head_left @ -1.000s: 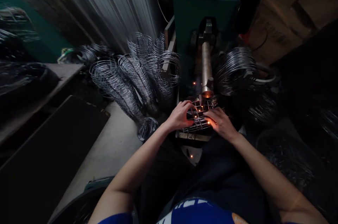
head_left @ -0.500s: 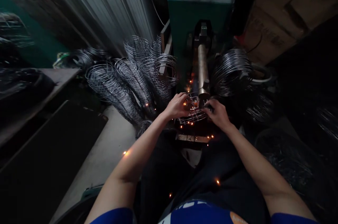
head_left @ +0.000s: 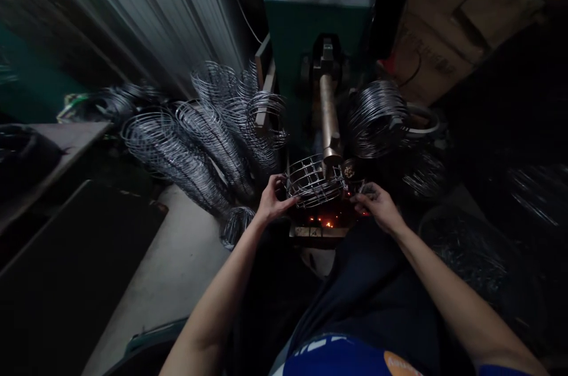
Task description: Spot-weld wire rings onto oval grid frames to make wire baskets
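A wire basket-like grid (head_left: 313, 180) sits under the end of a metal cylinder (head_left: 329, 116) of the machine. My left hand (head_left: 275, 200) grips its left side, fingers behind and thumb in front. To the right of the grid, my right hand (head_left: 373, 203) is closed in a pinch; what it holds, if anything, is too small and dark to name. Small orange sparks (head_left: 328, 224) glow below the grid.
Bundles of wire rings (head_left: 177, 157) stand on the left beside a metal bar. A wire coil (head_left: 377, 119) is right of the cylinder. The green machine (head_left: 293, 33) rises behind, with cardboard boxes (head_left: 437, 51) to its right.
My left hand has moved left to the grid's side, and my right hand has moved away from it to the right. More of the grid shows. The flying sparks are fewer. The view has shifted.
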`<state>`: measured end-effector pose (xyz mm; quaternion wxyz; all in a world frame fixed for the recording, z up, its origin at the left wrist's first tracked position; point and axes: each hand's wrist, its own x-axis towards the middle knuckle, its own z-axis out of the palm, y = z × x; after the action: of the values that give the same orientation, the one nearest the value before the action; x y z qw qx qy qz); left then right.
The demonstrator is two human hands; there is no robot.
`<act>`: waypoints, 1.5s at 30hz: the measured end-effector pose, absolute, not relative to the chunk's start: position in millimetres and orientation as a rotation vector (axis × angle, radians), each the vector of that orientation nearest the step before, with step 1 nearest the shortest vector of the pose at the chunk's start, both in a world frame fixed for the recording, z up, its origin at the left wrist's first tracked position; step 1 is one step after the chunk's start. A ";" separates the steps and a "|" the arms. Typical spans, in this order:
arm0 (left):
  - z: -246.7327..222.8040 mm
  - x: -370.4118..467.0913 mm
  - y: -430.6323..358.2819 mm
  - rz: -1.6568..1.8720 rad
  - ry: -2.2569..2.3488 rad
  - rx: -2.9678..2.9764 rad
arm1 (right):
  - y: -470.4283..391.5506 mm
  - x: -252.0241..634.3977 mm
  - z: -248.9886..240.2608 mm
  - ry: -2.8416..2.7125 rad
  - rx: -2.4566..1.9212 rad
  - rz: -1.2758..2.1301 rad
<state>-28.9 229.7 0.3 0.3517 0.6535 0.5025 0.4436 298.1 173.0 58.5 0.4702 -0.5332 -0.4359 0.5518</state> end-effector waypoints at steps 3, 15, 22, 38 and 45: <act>5.1 -27.2 223.3 1.229 1.285 1.668 | 163.2 286.6 62.6 -1.073 -1.261 1.398; 41.4 6.6 184.7 1.135 1.112 2.033 | 145.7 264.4 111.1 -1.597 -1.187 1.443; 33.5 28.0 191.8 1.144 1.128 2.022 | 162.6 262.5 82.0 -2.315 -1.112 0.290; 28.7 28.7 192.2 1.196 1.172 2.013 | 166.2 262.7 63.1 -2.370 -1.035 0.029; 29.0 28.9 196.6 1.204 1.194 2.008 | 178.2 265.7 64.0 -2.366 -0.998 0.093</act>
<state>28.9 196.6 29.0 0.2538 0.7389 0.4396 0.4432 265.7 178.2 64.0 0.2821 -0.3727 -0.8834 0.0347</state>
